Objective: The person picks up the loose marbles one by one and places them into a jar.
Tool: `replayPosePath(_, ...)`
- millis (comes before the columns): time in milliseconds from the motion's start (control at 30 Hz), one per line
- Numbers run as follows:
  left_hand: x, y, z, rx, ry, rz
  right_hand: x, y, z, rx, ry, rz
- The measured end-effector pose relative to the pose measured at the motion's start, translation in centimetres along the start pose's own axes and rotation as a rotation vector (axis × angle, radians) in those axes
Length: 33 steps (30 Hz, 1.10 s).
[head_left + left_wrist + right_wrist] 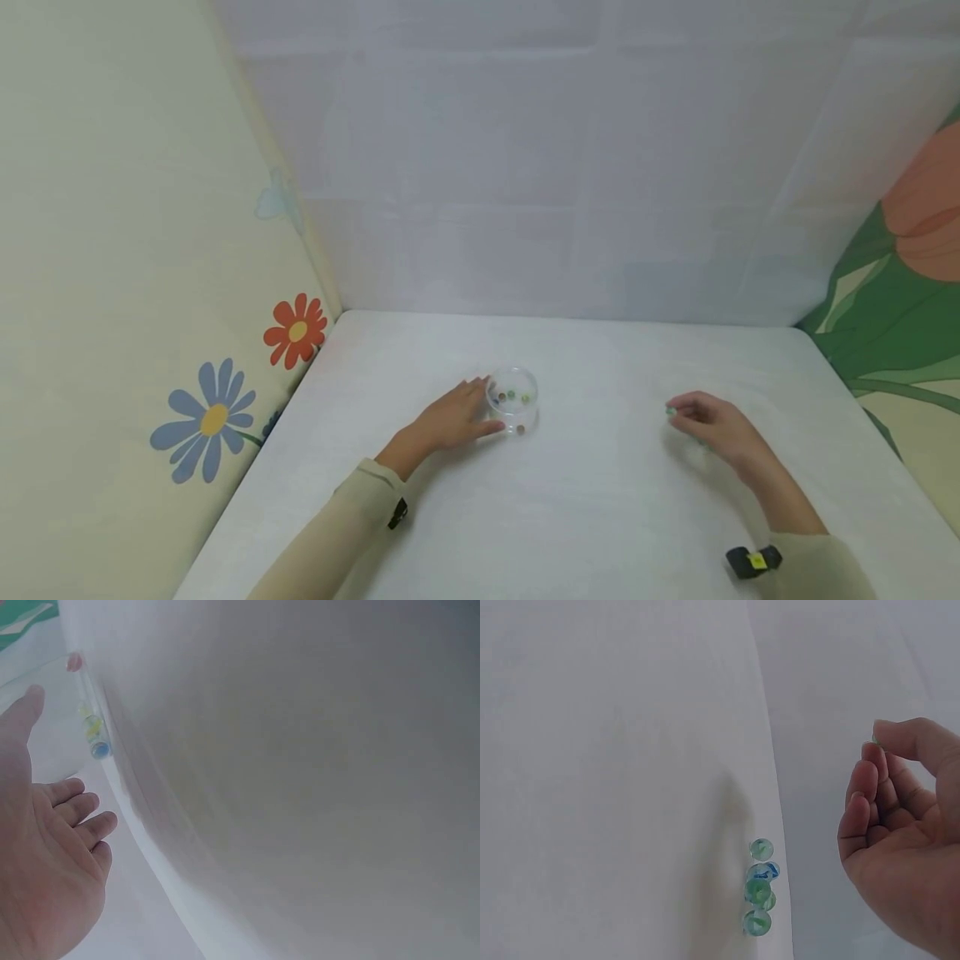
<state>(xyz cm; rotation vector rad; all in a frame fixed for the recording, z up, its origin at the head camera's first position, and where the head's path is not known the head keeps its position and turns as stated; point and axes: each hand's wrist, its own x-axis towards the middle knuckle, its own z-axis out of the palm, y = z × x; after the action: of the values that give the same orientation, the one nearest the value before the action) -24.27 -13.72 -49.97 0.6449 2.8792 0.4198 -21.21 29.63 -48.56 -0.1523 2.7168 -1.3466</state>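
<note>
A clear round container with several glass marbles inside stands near the middle of the table. My left hand rests against its left side, thumb in front and fingers spread behind. In the left wrist view, a reddish marble and a blue marble show through the clear wall. My right hand is raised over the table to the right, pinching a small green marble between thumb and fingertip. In the right wrist view, several green and blue glass marbles lie bunched on the cloth below that hand.
A white cloth covers the table, and a white sheet hangs behind its far edge. On the left is a cream wall with painted flowers; green leaves and an orange bloom decorate the right side.
</note>
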Motion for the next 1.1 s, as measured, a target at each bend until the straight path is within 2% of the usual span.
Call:
replayPosePath(300, -0.1, 0.2, -0.2, -0.022, -0.012, -0.015, 0.4, -1.3, 1.0, -0.003, 0.007, 0.022)
replayPosePath(600, -0.1, 0.2, -0.2, -0.005, -0.008, -0.005, 1.1, -2.2, 1.6, 0.026, -0.017, -0.025)
replayPosePath(1100, 0.0, 0.1, -0.1, -0.004, -0.008, -0.013, 2.5, -4.0, 3.2, 0.028, -0.046, -0.055)
